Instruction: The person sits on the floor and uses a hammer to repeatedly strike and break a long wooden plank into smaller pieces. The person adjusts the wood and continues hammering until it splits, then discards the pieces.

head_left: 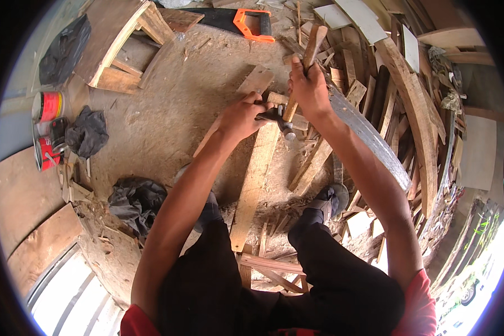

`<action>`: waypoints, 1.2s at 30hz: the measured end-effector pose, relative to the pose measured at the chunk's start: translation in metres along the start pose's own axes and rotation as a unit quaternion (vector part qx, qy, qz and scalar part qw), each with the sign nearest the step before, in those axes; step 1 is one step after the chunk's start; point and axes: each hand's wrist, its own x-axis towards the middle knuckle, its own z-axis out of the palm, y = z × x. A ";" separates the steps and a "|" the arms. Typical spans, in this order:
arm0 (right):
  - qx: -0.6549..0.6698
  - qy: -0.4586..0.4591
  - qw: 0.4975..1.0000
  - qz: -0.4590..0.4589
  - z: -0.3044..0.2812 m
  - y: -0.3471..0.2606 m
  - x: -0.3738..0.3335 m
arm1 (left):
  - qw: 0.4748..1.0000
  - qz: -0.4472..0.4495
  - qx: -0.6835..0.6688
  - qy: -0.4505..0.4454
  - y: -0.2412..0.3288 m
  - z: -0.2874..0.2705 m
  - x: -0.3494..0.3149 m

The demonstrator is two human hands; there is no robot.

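My right hand (309, 92) is closed around the wooden handle of a claw hammer (290, 107), whose butt end points up and away from me. The dark hammer head is down by my left hand (239, 119), its round face toward me. My left hand's fingers are bent together at the claw side of the head. What they grip, if anything, is hidden. Beneath both hands, a long pale plank (255, 185) runs back toward me between my legs. Small wood blocks (277, 98) lie at its far end, partly covered by my hands.
A handsaw with an orange handle (242, 25) lies at the far side. A wooden frame (115, 47) stands far left, near red cans (49, 154) and black plastic bags (137, 199). Scrap boards (411, 112) are heaped at right. A wooden stool-like frame (274, 265) is close below me.
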 end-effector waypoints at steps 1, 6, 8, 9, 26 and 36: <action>0.021 0.006 1.000 0.018 0.001 -0.002 0.001 | 1.000 -0.012 -0.008 -0.005 0.002 -0.001 -0.001; 0.020 0.030 0.998 -0.053 -0.005 0.002 -0.003 | 0.997 -0.063 -0.010 -0.041 0.011 -0.006 -0.001; 0.009 0.028 0.997 -0.074 -0.005 0.003 -0.011 | 0.998 -0.049 0.002 -0.036 0.011 -0.007 -0.001; 0.003 0.027 0.996 -0.085 -0.004 -0.002 -0.015 | 0.999 -0.042 0.008 -0.033 0.009 -0.006 -0.002; 0.203 -0.007 0.975 -0.093 -0.026 -0.066 -0.027 | 0.998 -0.031 0.050 0.014 0.021 0.003 -0.006; 0.216 -0.113 0.970 0.015 -0.034 -0.097 -0.010 | 0.995 0.055 -0.072 -0.034 0.058 0.042 -0.110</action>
